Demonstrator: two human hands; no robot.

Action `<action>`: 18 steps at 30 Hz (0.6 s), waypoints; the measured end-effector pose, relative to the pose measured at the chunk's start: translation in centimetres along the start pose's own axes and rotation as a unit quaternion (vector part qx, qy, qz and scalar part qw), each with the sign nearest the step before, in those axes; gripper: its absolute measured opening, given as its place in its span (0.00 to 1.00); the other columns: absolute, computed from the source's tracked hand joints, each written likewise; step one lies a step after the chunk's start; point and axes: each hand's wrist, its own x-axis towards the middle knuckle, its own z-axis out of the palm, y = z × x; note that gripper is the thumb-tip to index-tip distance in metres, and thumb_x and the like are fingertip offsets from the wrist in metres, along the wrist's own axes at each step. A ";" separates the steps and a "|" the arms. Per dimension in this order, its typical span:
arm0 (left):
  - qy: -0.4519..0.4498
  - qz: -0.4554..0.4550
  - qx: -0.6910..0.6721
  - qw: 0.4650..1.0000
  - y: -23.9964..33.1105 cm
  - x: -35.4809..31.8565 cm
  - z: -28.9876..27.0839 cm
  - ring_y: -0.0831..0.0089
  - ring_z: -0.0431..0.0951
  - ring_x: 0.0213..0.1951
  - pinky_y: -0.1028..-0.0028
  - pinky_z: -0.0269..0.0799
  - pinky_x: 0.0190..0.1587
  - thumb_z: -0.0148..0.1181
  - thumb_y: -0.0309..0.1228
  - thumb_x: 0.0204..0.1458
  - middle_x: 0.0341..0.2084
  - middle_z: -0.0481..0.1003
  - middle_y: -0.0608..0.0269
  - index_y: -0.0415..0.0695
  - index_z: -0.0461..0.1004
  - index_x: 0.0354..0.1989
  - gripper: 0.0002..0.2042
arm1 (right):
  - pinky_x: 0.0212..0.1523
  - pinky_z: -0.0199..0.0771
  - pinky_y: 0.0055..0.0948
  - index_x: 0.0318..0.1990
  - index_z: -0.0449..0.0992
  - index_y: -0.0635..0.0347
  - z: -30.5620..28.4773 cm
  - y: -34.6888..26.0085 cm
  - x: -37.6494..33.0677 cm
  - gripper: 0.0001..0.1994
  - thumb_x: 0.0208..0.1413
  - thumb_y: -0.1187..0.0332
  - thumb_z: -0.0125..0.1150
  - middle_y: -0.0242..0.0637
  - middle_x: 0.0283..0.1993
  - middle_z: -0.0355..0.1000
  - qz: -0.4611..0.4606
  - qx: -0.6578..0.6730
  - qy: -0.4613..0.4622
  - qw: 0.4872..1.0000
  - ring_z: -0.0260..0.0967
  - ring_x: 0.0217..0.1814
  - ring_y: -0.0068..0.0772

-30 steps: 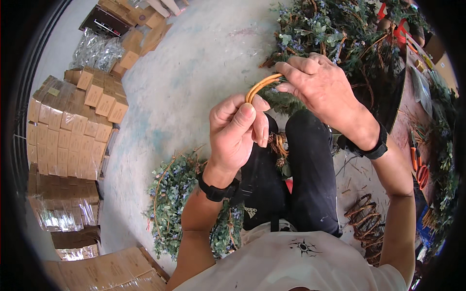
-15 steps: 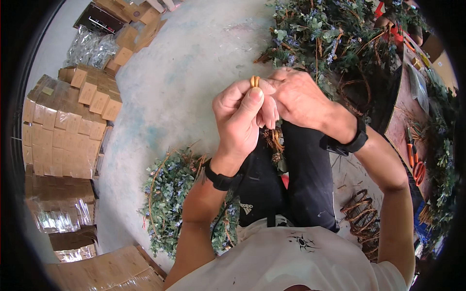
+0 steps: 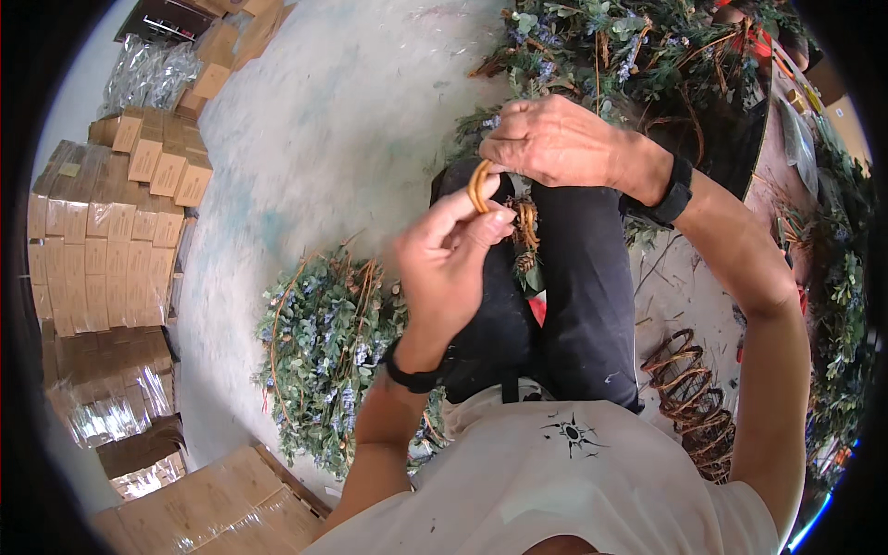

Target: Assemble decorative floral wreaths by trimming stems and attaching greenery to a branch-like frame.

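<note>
Over my lap, a golden-brown strand bent into a small loop [image 3: 476, 188] stands between my two hands. My left hand [image 3: 444, 264] is closed on its lower end, thumb and forefinger pinching it. The fingers of my right hand [image 3: 560, 143] are pinched together at the loop's upper end; whatever else they hold there is hidden. Below the hands, between my knees, hang more golden-brown strands [image 3: 528, 222] in a bundle with a pine cone [image 3: 526, 263]. What these strands belong to is partly covered by my hands and legs.
Leafy garlands with blue flowers [image 3: 328, 361] lie on the floor at my left. A larger heap of greenery [image 3: 610, 55] stands ahead on the right. Coiled twig rings [image 3: 689, 398] rest by my right leg. Cardboard boxes [image 3: 106, 231] are stacked far left.
Both hands have drawn apart somewhat, the left coming lower and nearer. More of the golden-brown loop now shows between them. The whole view has shifted slightly.
</note>
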 end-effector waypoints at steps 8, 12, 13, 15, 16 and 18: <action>0.029 0.225 0.172 0.959 -3.8 -1.3 0.2 0.75 0.82 0.34 0.76 0.79 0.40 0.73 0.16 0.50 0.37 0.83 0.54 0.34 0.77 0.43 0.13 | 0.45 0.81 0.39 0.47 0.78 0.60 1.5 -1.1 -2.0 0.13 0.54 0.69 0.64 0.39 0.41 0.77 0.023 0.061 -0.015 0.998 0.77 0.47 0.45; 0.042 0.216 0.189 0.957 -5.4 -0.6 -0.4 0.72 0.81 0.37 0.74 0.79 0.43 0.76 0.17 0.46 0.39 0.79 0.54 0.36 0.77 0.41 0.15 | 0.45 0.81 0.40 0.47 0.78 0.59 2.8 -1.2 -2.8 0.12 0.57 0.68 0.63 0.39 0.41 0.77 0.038 0.063 -0.022 0.997 0.76 0.48 0.45; 0.025 0.245 0.202 0.948 -5.3 -0.2 -0.4 0.70 0.81 0.40 0.72 0.78 0.46 0.77 0.17 0.45 0.41 0.78 0.55 0.36 0.77 0.41 0.16 | 0.46 0.80 0.40 0.49 0.77 0.60 3.1 -1.3 -3.1 0.14 0.56 0.68 0.64 0.39 0.43 0.78 0.048 0.090 -0.029 0.994 0.77 0.48 0.45; 0.004 0.273 0.214 0.938 -5.6 -0.1 -0.5 0.69 0.80 0.42 0.69 0.78 0.49 0.77 0.18 0.45 0.44 0.76 0.55 0.37 0.77 0.42 0.17 | 0.47 0.80 0.40 0.50 0.77 0.61 3.5 -1.5 -3.5 0.16 0.55 0.68 0.65 0.39 0.44 0.78 0.060 0.116 -0.034 0.991 0.77 0.48 0.45; -0.004 0.264 0.185 0.947 -6.1 -0.3 -0.6 0.67 0.80 0.44 0.68 0.77 0.51 0.78 0.19 0.44 0.45 0.76 0.54 0.37 0.76 0.42 0.18 | 0.47 0.80 0.40 0.51 0.77 0.61 3.5 -1.7 -3.7 0.16 0.55 0.68 0.65 0.39 0.44 0.78 0.065 0.121 -0.024 0.990 0.77 0.48 0.46; -0.015 0.252 0.156 0.955 -6.8 -0.1 -0.7 0.66 0.80 0.46 0.66 0.76 0.54 0.78 0.19 0.44 0.46 0.75 0.54 0.37 0.76 0.43 0.19 | 0.47 0.80 0.41 0.51 0.77 0.61 3.6 -1.7 -3.8 0.16 0.55 0.68 0.65 0.40 0.44 0.78 0.072 0.129 -0.012 0.989 0.77 0.48 0.47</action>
